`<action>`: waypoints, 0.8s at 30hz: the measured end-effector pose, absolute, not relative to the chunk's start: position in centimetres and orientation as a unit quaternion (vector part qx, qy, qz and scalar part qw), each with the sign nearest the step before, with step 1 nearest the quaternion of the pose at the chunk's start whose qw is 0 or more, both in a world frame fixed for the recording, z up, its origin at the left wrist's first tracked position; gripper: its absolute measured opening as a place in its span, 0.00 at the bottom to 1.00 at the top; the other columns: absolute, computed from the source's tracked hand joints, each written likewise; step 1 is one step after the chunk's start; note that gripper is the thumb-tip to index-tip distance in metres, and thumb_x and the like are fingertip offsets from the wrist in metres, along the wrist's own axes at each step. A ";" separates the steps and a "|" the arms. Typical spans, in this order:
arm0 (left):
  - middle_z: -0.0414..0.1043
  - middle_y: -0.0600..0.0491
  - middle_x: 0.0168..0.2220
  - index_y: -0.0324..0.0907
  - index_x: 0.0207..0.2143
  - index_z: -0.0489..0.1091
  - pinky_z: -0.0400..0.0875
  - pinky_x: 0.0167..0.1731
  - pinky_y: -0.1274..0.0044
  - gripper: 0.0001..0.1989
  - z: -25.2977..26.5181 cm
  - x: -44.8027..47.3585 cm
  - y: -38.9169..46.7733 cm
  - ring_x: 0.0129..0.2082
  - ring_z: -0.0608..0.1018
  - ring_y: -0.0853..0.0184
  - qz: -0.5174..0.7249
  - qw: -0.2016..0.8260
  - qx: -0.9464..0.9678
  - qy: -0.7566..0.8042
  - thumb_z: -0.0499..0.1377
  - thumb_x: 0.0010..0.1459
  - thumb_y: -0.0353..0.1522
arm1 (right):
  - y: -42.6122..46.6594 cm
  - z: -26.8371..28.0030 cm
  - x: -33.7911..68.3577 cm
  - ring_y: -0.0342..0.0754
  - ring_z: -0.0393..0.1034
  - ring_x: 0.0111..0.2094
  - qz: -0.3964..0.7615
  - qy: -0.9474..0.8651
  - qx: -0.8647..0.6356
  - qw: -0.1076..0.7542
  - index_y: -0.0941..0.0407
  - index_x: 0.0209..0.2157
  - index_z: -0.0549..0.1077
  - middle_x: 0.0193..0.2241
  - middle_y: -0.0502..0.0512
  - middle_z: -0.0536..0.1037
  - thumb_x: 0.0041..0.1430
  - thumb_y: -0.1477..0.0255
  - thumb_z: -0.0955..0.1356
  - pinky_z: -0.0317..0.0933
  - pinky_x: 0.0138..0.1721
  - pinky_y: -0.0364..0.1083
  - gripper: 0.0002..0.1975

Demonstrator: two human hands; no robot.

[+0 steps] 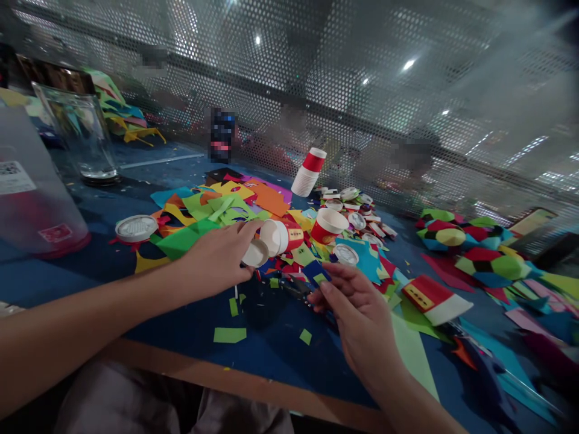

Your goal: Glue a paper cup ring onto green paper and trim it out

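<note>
My left hand is closed on a small round white cup bottom, held between thumb and fingers above the table. Right behind it a red and white paper cup lies on its side. My right hand pinches a small dark blue piece of paper with a bit of green on it. Under that hand lies a dark tool, partly hidden, whose kind I cannot make out. Green paper scraps are scattered on the blue tabletop between my arms and the front edge.
A heap of coloured paper fills the middle. Stacked cups, an upright cup and a pile of small cut pieces stand behind. Glass jar and plastic container are left; a cup lies right. A perforated metal screen closes the back.
</note>
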State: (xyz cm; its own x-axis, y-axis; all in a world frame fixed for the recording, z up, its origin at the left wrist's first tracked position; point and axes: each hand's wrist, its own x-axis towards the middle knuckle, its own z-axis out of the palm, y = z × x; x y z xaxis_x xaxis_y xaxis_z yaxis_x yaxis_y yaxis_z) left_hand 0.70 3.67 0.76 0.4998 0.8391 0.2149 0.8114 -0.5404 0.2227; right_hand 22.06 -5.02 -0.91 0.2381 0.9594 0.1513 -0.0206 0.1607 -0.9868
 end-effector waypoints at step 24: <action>0.62 0.49 0.58 0.56 0.66 0.41 0.69 0.55 0.66 0.46 -2.0 2.0 0.7 0.55 0.70 0.60 0.352 0.347 0.834 0.244 0.64 0.52 0.27 | -6.5 -0.7 21.9 0.42 0.67 0.27 -0.095 -0.739 -0.458 0.485 0.53 0.33 0.66 0.26 0.48 0.70 0.56 0.81 0.67 0.64 0.28 0.40 0.09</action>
State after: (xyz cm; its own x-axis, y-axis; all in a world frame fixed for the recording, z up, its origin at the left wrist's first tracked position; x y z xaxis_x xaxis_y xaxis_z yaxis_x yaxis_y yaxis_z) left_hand 1.97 0.70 -2.02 0.6334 0.6515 0.4175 0.1627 -0.6396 0.7513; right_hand 21.88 -6.49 -0.66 -0.1114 0.5841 0.8040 0.7691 0.5630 -0.3024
